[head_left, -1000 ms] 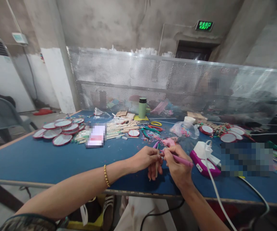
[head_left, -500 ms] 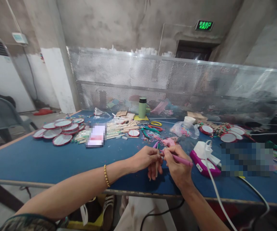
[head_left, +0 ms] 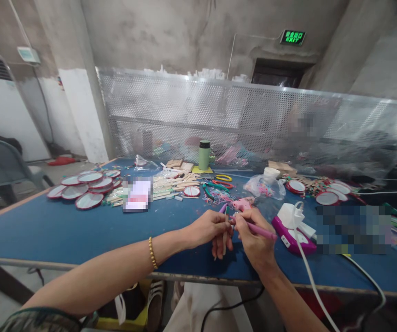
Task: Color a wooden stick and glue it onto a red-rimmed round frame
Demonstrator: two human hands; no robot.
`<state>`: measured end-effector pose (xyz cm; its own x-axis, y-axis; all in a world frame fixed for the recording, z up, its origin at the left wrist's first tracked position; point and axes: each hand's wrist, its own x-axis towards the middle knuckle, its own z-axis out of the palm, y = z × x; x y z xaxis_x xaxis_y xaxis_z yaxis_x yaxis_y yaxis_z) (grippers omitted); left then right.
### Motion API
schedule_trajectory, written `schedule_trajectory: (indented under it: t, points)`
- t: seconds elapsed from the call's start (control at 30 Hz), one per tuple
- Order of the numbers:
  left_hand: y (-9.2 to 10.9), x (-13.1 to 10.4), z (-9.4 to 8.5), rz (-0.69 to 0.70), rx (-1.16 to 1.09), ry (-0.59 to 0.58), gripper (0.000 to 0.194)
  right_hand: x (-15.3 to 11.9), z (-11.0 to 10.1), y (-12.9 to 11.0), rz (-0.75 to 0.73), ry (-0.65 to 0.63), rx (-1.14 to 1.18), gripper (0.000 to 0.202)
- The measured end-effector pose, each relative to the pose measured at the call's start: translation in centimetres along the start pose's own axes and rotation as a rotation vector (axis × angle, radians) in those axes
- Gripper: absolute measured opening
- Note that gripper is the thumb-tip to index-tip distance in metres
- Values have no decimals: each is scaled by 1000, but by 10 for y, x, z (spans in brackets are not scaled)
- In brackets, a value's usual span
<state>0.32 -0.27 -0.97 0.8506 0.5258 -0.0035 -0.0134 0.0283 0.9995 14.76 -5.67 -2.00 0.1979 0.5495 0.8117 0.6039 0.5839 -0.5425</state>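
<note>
My left hand (head_left: pixel 215 230) is closed around a flat wooden stick (head_left: pixel 225 242) with a green upper end, held nearly upright above the table's front part. My right hand (head_left: pixel 259 240) grips a thick pink pen-shaped tool (head_left: pixel 262 230), slanting with its tip toward the stick. Fingers hide the tip, so I cannot tell whether it touches the stick. Just beyond the hands lie a pink glue gun (head_left: pixel 242 204), a purple piece (head_left: pixel 223 209) and tangled coloured bits (head_left: pixel 219 196).
On the blue table (head_left: pixel 115 235) lie round red-rimmed discs (head_left: pixel 90 200), thin wooden sticks (head_left: pixel 171 184), a phone (head_left: pixel 138 193), scissors (head_left: pixel 223 178) and a plastic bag (head_left: pixel 265 186). A green bottle (head_left: pixel 204 156) stands behind. Right of my hand sits a purple power strip (head_left: pixel 293 242) with white cables.
</note>
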Motion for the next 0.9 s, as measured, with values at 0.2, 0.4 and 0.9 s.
schedule_trajectory:
  t: [0.2,0.4,0.9]
  points:
    - [1,0,1,-3,-8,-6,33,0,0,1,0,13,12,19]
    - [2,0,1,-10,-1,-6,39,-1,1,2,-13,31,8,19]
    - [4,-1,3,4,-9,9,44,-2,-1,-2,-24,23,36,18]
